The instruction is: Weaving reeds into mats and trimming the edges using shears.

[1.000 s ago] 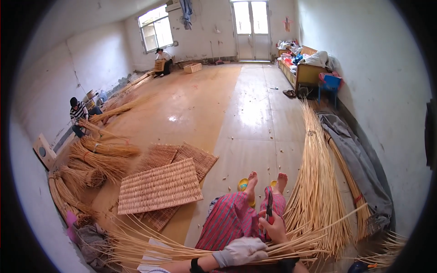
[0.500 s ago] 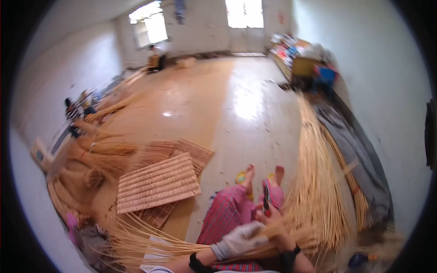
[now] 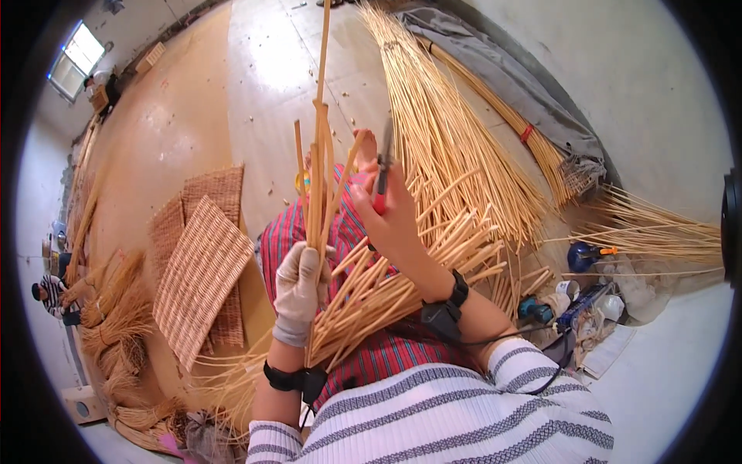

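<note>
My left hand, in a whitish glove, is closed around a few pale cane rods that stand upright, one reaching far above the others. Just right of their upper ends is my right hand, bare and wrapped around a pair of red-handled pruning shears. The shears' dark blades are blurred, and their tips point up. A thick bundle of cut canes lies slantwise over my lap, on the red striped cloth, passing beneath both forearms.
Woven mats overlap on the floor at left, near bunches of fibre. A long cane bundle stretches along the right side by a grey cloth. A teal power tool and a blue bottle lie at right. Another person is far left.
My view has swung down and to the right. My left hand has come up from low across the canes and now holds several rods upright. The right hand still grips the shears.
</note>
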A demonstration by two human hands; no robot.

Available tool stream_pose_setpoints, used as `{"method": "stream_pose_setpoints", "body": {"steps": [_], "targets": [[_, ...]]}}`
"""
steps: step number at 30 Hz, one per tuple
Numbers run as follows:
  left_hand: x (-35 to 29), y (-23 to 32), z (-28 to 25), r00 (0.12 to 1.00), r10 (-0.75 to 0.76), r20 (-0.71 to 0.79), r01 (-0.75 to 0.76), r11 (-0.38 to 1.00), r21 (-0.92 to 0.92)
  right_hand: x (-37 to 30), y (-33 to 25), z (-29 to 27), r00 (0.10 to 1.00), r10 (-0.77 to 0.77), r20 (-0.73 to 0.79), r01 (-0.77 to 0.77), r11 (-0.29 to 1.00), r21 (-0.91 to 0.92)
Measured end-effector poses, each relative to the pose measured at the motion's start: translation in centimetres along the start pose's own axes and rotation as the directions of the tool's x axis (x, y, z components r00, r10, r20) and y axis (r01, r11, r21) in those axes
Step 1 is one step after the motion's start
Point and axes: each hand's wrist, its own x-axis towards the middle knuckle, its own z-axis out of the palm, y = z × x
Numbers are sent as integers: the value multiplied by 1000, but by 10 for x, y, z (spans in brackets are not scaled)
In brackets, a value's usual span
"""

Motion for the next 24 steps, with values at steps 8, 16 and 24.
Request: {"method": "stream_pose_setpoints", "body": {"steps": [8,16,24], "targets": [[-6,-2,3,999,-39,23,39,999,5,-1,10,16,965,-262,-20,244,922,-300],[-4,4,-2,999,-37,15,38,999,-31,11,-5,-10,997,-36,65,56,939,-340],[-3,2,1,998,-56,8,56,998,12,47,-37,-42,914,-386,129,390,740,-549]]}}
